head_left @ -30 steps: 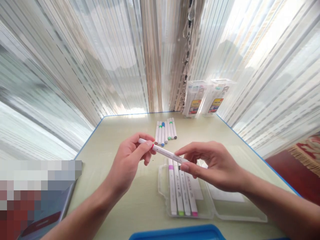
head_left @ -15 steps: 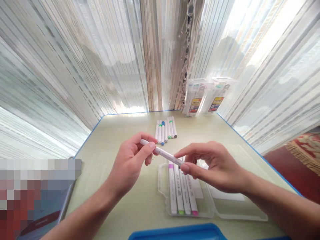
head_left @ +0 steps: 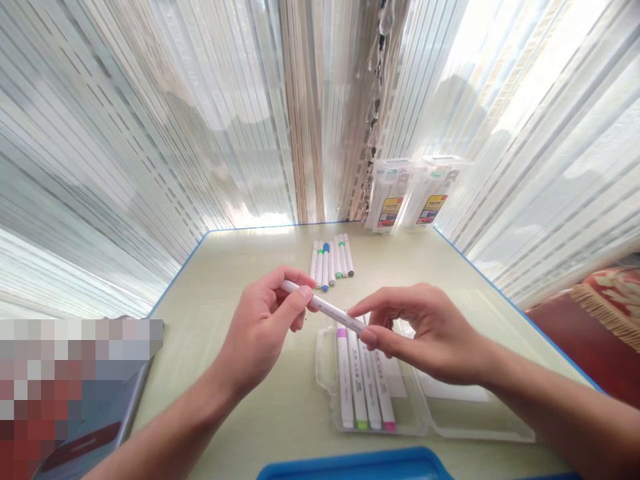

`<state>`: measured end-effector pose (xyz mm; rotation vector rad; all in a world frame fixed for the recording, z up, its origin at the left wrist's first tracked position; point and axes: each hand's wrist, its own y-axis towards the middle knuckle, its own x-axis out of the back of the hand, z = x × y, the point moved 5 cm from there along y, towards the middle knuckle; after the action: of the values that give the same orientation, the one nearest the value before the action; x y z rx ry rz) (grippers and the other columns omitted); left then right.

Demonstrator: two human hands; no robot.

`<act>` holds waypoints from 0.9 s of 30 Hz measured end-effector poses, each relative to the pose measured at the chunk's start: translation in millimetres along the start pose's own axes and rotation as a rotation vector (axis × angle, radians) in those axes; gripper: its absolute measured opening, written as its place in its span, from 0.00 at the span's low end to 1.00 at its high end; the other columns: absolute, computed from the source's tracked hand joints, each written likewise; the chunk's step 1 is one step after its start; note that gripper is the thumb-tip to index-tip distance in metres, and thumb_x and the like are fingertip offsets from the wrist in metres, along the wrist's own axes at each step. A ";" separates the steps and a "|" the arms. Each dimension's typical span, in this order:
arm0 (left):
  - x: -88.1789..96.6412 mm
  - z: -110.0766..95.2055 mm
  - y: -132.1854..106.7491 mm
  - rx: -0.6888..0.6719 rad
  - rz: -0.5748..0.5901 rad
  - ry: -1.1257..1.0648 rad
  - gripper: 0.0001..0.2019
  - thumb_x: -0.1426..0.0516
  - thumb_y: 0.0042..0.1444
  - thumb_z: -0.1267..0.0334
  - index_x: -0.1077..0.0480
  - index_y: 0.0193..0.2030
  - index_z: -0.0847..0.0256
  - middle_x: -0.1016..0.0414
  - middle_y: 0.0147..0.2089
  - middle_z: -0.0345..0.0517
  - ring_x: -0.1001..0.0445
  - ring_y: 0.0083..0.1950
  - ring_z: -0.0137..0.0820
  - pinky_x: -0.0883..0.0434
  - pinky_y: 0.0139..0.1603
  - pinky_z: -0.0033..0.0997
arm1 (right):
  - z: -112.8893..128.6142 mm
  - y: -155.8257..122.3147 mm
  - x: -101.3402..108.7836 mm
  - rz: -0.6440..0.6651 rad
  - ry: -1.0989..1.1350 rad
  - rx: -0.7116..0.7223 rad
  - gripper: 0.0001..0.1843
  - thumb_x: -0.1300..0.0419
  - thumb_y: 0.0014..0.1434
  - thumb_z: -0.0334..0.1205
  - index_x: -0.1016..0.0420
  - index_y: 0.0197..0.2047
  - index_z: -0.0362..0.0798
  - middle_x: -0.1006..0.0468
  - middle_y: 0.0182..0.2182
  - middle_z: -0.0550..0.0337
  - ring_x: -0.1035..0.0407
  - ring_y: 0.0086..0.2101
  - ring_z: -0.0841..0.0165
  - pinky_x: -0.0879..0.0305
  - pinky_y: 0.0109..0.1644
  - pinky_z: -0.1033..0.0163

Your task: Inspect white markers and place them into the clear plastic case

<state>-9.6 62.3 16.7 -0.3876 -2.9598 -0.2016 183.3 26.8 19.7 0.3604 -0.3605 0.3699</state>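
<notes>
Both forearms reach in from the near side; the left hand (head_left: 260,323) pinches one end of a white marker (head_left: 333,309), fingers curled, while the right hand (head_left: 433,333), loosely arched, takes the other between thumb and forefinger. The marker slants down rightward, above the table, partly covering an open clear case (head_left: 410,413) holding four markers (head_left: 365,387). Seven more (head_left: 330,267) lie beyond.

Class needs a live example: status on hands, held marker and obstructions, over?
Left hand, right hand: both on white marker. Marker slanted, off the table. Right hand partly hides open case.
</notes>
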 end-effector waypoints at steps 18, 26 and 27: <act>2.0 4.0 1.1 -0.030 -0.003 -0.120 0.08 0.44 0.65 0.61 0.26 0.40 0.61 0.26 0.28 0.38 0.34 0.28 0.26 0.37 0.28 0.26 | -4.5 0.7 1.3 -0.022 0.026 -0.024 0.11 0.34 0.61 0.42 0.18 0.44 0.43 0.20 0.26 0.57 0.30 0.23 0.73 0.32 0.28 0.69; 5.1 3.2 2.1 -0.039 -0.009 -0.180 0.09 0.46 0.66 0.61 0.26 0.39 0.62 0.22 0.29 0.43 0.31 0.29 0.27 0.36 0.29 0.26 | -11.4 4.4 6.0 -0.121 0.123 -0.085 0.12 0.36 0.63 0.44 0.18 0.40 0.43 0.22 0.26 0.58 0.30 0.22 0.74 0.30 0.25 0.70; 5.2 3.2 2.2 -0.037 -0.009 -0.179 0.09 0.46 0.66 0.61 0.26 0.39 0.63 0.22 0.29 0.44 0.32 0.29 0.27 0.36 0.29 0.26 | -11.4 4.9 6.9 -0.141 0.136 -0.085 0.12 0.36 0.62 0.44 0.18 0.40 0.44 0.22 0.26 0.59 0.30 0.22 0.74 0.30 0.24 0.70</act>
<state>-14.4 66.1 14.7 -0.4178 -3.1380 -0.2341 190.4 37.6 13.8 0.2740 -0.2154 0.2390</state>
